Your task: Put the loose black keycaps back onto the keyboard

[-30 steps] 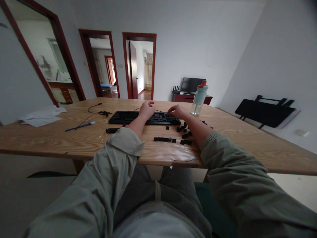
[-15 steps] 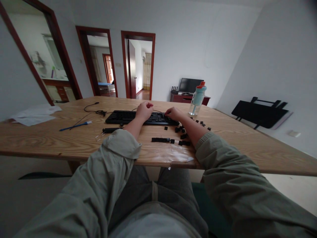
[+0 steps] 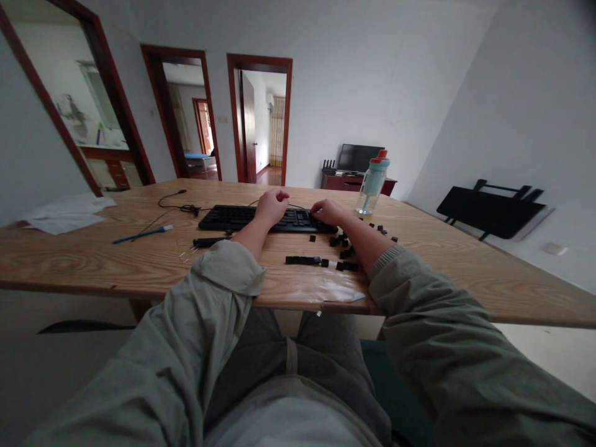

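A black keyboard [image 3: 228, 217] lies across the table in front of me. My left hand [image 3: 271, 207] is over its middle-right part, fingers curled together; whatever they may hold is hidden. At the keyboard's right end, my right hand [image 3: 326, 212] reaches down with its fingers bunched against the keys; I cannot make out what is between them. Loose black keycaps [image 3: 343, 242] are scattered beside and under my right forearm. Nearer to me is a short row of keycaps [image 3: 300, 261], with a few more to its right.
Left of the keycaps lie a black-handled tool [image 3: 210, 242], a blue brush [image 3: 142, 234], a coiled cable [image 3: 186, 210] and white paper [image 3: 67, 214]. A water bottle [image 3: 372, 183] stands behind my right hand. Clear plastic film [image 3: 330, 288] lies at the near table edge [image 3: 279, 307].
The camera view has shifted very slightly. Both hands stay at nearly the same places over the keyboard, and the keycaps on the table have not visibly moved.
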A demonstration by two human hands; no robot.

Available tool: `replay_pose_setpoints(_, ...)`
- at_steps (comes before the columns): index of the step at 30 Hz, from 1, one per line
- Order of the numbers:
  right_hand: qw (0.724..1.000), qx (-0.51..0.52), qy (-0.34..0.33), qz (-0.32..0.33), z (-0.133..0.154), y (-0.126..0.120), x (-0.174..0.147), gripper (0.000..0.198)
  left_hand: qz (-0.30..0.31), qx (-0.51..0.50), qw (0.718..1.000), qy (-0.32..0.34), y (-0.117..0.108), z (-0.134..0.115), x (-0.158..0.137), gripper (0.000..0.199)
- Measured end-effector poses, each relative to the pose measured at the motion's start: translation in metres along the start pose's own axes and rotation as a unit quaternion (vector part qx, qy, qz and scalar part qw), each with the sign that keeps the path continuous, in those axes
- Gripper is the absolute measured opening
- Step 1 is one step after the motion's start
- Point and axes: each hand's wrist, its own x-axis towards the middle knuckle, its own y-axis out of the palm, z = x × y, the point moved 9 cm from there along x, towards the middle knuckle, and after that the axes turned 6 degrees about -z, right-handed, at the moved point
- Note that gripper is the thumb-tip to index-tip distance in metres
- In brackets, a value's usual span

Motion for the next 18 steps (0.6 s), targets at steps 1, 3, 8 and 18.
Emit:
replay_pose_setpoints(1, 1.0, -0.003, -0.002, -0.001, 0.002, -0.001, -0.001, 0.025, 0.002, -0.001, 1.0, 0.002, 0.0, -0.001, 0.0, 0.016)
replay_pose_setpoints(3, 1.0, -0.006, -0.011, -0.002, 0.006, -0.002, -0.002, 0.026, 0.009, -0.001, 1.0, 0.007, 0.001, -0.002, -0.001, 0.015)
replay_pose_setpoints(8, 1.0, -0.018, -0.023, 0.002, 0.013, -0.006, -0.006, 0.028, 0.036, 0.015, 0.999, -0.001, 0.005, -0.003, -0.003, 0.016)
replay_pose_setpoints(18, 1.0, -0.025, -0.004, 0.014, 0.009, -0.005, -0.007, 0.03, 0.032, 0.015, 0.999, -0.009, 0.0, -0.003, -0.004, 0.019)
